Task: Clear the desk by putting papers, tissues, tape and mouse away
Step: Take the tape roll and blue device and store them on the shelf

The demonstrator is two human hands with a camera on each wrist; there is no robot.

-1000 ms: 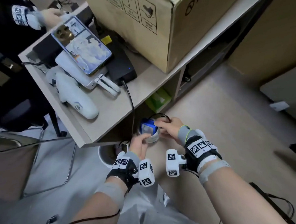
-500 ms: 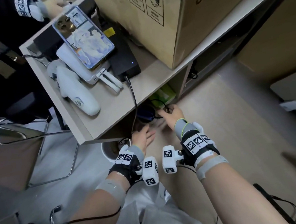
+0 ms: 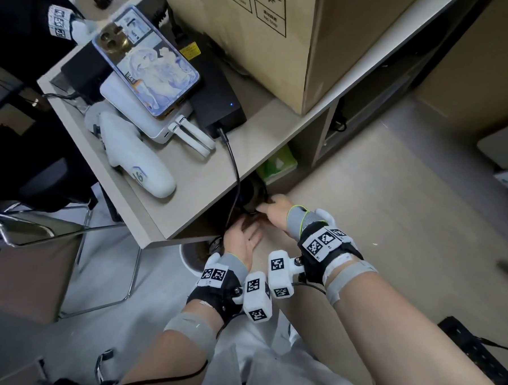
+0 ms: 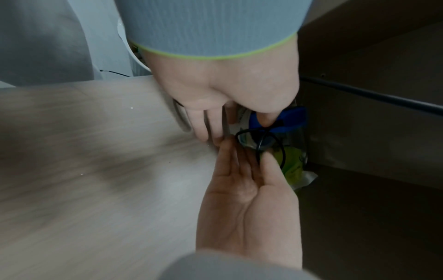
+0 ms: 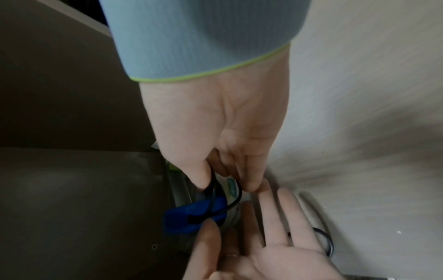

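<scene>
A blue mouse (image 4: 278, 121) lies on a clear tape roll (image 5: 230, 191) inside the shadowed cubby under the desk, beside a green tissue pack (image 3: 277, 164). My right hand (image 5: 225, 183) reaches in from above and pinches the mouse's black cable (image 4: 261, 140) between thumb and fingers. My left hand (image 4: 239, 149) lies palm up on the floor with straight fingers, its tips touching the roll from the front. In the head view both hands (image 3: 257, 222) meet at the cubby mouth, and the desk top hides the mouse and roll.
The desk top (image 3: 188, 194) carries a phone (image 3: 148, 60) on a white power bank, a white handheld device (image 3: 136, 159), a black box with a cable and a large cardboard box (image 3: 284, 32). A white bin (image 3: 190, 256) stands below. A chair frame is at left.
The mouse and tape roll went from held in front of the desk into the cubby. My left hand let go and opened; my right hand followed in with the cable.
</scene>
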